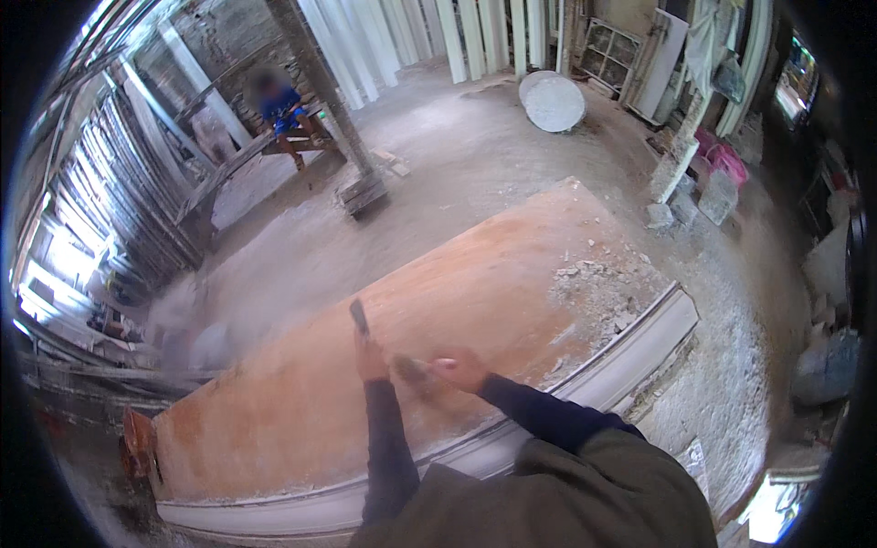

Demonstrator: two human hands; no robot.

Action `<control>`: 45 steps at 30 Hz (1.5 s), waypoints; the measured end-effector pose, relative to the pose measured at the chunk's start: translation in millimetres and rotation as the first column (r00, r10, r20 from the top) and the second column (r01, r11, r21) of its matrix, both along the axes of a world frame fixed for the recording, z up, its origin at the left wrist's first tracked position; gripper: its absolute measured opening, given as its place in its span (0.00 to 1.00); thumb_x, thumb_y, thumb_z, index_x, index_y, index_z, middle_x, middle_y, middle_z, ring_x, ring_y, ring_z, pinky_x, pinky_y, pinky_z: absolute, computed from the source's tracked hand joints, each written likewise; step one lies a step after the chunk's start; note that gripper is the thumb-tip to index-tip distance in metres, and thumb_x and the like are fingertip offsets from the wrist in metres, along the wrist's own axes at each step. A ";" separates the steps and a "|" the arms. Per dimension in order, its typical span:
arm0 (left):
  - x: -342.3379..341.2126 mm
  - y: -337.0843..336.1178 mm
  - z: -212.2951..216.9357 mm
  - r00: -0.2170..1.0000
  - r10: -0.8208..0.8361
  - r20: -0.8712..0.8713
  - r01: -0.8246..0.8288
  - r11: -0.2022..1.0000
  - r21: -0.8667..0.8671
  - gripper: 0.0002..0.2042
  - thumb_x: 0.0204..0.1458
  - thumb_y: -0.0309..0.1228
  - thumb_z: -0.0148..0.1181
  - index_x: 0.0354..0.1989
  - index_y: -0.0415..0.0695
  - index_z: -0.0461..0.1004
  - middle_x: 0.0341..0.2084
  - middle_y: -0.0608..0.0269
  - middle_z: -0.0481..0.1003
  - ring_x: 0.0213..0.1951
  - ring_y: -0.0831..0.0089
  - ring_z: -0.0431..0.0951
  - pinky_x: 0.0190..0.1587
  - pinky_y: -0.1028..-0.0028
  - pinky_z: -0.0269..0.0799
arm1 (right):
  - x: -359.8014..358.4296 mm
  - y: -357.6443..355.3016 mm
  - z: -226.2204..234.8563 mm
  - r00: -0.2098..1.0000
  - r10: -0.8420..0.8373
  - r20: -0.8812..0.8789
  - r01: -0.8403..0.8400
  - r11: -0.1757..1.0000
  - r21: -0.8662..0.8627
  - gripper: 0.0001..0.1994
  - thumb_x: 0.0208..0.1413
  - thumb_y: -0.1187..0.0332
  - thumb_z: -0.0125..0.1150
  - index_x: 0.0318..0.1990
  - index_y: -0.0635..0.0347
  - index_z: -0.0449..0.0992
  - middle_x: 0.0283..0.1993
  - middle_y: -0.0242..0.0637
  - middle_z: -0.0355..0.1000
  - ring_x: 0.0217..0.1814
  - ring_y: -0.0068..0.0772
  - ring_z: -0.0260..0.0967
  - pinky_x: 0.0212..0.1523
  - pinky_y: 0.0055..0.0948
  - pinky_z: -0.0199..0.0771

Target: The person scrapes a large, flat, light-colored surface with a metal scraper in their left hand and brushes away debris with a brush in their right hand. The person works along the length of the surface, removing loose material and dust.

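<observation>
Over a large orange-brown work board [301, 393], my left hand [371, 359] is closed around a narrow dark tool [360, 318] that points away from me. Its exact kind cannot be made out. Close beside it on the right, my right hand [464, 369] is closed on a blurred grey-brown thing [411, 369] that looks like a brush, its end toward the left hand. Along the board's near edge runs a long white plaster moulding [585, 374], partly hidden by my arms and body.
White plaster crumbs [594, 288] lie on the board's right part. A wooden post [333, 91] stands beyond it. Another person [283, 110] sits at the far left. White round discs [554, 103], long white strips [470, 36] and pink and clear bags [722, 164] stand farther back.
</observation>
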State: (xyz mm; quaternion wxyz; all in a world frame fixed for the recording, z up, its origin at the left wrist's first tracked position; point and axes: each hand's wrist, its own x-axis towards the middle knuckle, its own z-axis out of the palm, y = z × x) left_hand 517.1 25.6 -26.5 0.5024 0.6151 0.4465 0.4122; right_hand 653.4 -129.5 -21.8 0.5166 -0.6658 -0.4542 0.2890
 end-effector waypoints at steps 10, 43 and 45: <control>-70.7 -105.6 51.8 0.889 -0.204 -0.409 0.111 0.965 -0.239 0.31 0.47 0.31 0.51 0.62 0.47 0.49 0.28 0.59 0.71 0.16 0.76 0.66 0.17 0.79 0.64 | 166.1 48.2 -28.2 0.785 -0.303 -0.540 0.453 0.876 0.168 0.04 0.46 0.72 0.58 0.29 0.52 0.69 0.22 0.33 0.69 0.21 0.27 0.69 0.17 0.25 0.69; 52.2 -217.6 -26.2 0.624 -0.691 -0.366 0.646 0.719 -0.255 0.20 0.47 0.32 0.53 0.51 0.48 0.67 0.42 0.51 0.72 0.44 0.65 0.72 0.47 0.70 0.66 | 253.6 -233.4 89.2 0.869 -0.403 0.287 0.341 0.908 0.242 0.05 0.44 0.72 0.58 0.25 0.62 0.70 0.22 0.33 0.67 0.22 0.23 0.67 0.24 0.21 0.67; 89.2 -218.9 22.9 0.248 -0.607 -0.755 0.810 0.557 -0.183 0.19 0.47 0.31 0.52 0.51 0.50 0.68 0.42 0.50 0.72 0.43 0.62 0.73 0.46 0.69 0.66 | 231.7 -247.0 84.6 0.932 -0.353 0.079 0.337 0.927 0.164 0.05 0.46 0.72 0.58 0.25 0.63 0.70 0.22 0.32 0.67 0.23 0.20 0.67 0.24 0.19 0.67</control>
